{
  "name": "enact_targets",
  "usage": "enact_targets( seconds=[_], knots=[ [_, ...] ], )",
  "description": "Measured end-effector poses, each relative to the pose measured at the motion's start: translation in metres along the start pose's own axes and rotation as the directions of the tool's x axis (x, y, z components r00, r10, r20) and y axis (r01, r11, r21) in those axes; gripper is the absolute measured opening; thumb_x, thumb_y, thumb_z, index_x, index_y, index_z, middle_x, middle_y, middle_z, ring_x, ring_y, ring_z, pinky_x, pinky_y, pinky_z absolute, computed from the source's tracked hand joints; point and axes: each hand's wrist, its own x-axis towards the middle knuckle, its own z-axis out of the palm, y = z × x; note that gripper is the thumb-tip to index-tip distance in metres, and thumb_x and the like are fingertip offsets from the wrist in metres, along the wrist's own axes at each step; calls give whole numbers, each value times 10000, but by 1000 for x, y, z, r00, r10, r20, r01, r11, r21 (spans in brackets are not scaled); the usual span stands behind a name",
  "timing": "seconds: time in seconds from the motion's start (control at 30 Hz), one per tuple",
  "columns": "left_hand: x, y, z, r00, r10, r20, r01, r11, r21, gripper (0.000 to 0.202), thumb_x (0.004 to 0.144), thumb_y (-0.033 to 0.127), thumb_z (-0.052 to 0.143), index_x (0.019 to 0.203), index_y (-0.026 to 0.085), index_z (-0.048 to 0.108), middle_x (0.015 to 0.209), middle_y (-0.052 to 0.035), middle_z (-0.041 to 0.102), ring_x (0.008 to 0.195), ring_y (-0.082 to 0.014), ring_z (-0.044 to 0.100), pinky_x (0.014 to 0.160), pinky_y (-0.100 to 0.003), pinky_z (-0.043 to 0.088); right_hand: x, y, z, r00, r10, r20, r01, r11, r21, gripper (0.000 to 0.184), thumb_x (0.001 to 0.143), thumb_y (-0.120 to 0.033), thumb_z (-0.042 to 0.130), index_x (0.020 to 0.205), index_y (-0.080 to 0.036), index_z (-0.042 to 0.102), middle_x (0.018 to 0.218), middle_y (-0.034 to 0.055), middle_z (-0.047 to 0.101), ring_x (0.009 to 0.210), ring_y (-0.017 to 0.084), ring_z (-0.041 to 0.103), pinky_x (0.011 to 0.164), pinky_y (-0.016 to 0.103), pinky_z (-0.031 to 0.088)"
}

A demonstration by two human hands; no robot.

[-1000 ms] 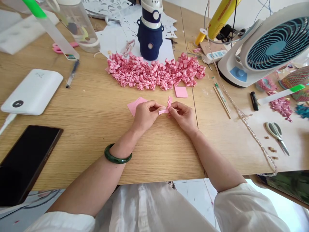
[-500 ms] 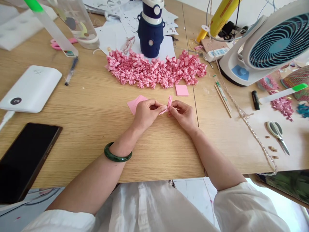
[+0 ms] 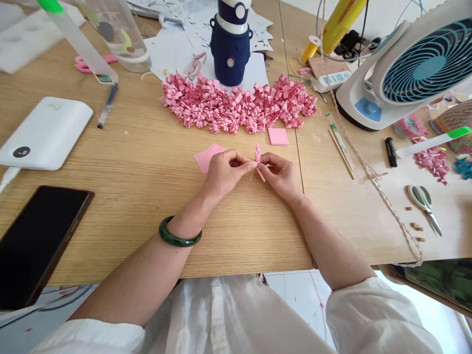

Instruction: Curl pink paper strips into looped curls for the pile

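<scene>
My left hand (image 3: 227,172) and my right hand (image 3: 279,174) meet over the table, both with thumb and finger pinched on a small looped pink paper strip (image 3: 257,153). Its looped part stands up between the fingertips, while a loose end slants down by my right thumb. A thin pale stick or strip pokes out below my left thumb; which it is I cannot tell. Beside my left hand lie pink paper sheets (image 3: 207,157). A stack of pink paper squares (image 3: 278,136) sits just beyond my right hand. Behind it spreads a heap of looped pink paper pieces (image 3: 224,105).
A dark blue bottle (image 3: 230,54) rises behind the heap. On the left are a white power bank (image 3: 47,132) and a phone (image 3: 40,241). To the right stand a fan (image 3: 413,73), scissors (image 3: 422,204), a black marker (image 3: 391,151) and a braided cord (image 3: 383,194).
The pink strip has turned in my fingers: its loose end, formerly toward my left hand, now slants down to the right. The thin pale piece below it has come into view.
</scene>
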Motion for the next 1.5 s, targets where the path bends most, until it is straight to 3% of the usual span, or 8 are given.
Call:
enact_targets(
  seconds=[0.27,0.43,0.6,0.7,0.9,1.1,1.5],
  knots=[
    [0,-2,0,1000,12,28,-11,999,-31,208,721,311,817,641,179,676,622,8,667,593,-118,555,601,-275,431,0,-2,-1,999,12,32,-13,1000,17,384,804,-556,788,838,-185,694,774,-4,662,663,96,572,625,252,482],
    [2,-3,0,1000,5,28,-3,998,-63,303,692,412,872,664,171,691,627,9,668,611,-122,571,614,-265,445,0,-3,-2,999,44,30,-46,997,58,419,783,-581,804,832,-182,686,790,-1,677,679,102,623,673,262,532],
    [2,-3,-2,999,28,25,-27,999,-38,362,859,516,729,757,170,761,739,-26,738,672,-139,621,676,-266,488,2,2,-5,997,77,-29,-73,991,114,443,760,-592,821,851,-182,681,743,-16,686,635,106,652,677,278,553],
    [1,0,-3,998,45,34,-46,998,30,315,921,450,662,835,184,806,770,-23,761,697,-147,649,706,-271,498,2,3,-6,996,75,-51,-68,990,123,428,771,-583,816,846,-182,683,725,-19,684,630,107,658,673,276,551],
    [0,5,-4,993,104,62,-110,988,111,132,860,259,722,781,197,808,764,0,759,744,-150,653,720,-266,484,3,5,-5,997,58,-49,-51,990,128,420,755,-565,833,847,-177,701,788,-14,687,635,96,647,670,275,564],
    [0,4,-3,991,100,88,-106,992,68,112,834,268,770,881,190,835,866,-24,801,806,-168,702,753,-269,516,3,5,-5,998,48,-36,-45,996,72,406,776,-562,809,839,-179,688,786,-9,688,651,100,645,670,269,550],
    [-1,3,-1,985,173,8,-171,962,212,55,813,166,775,814,199,820,822,-6,800,743,-143,672,713,-260,505,2,3,-3,1000,-7,-10,8,1000,13,305,816,-461,787,825,-174,685,816,0,684,646,89,625,630,247,536]
  ],
)
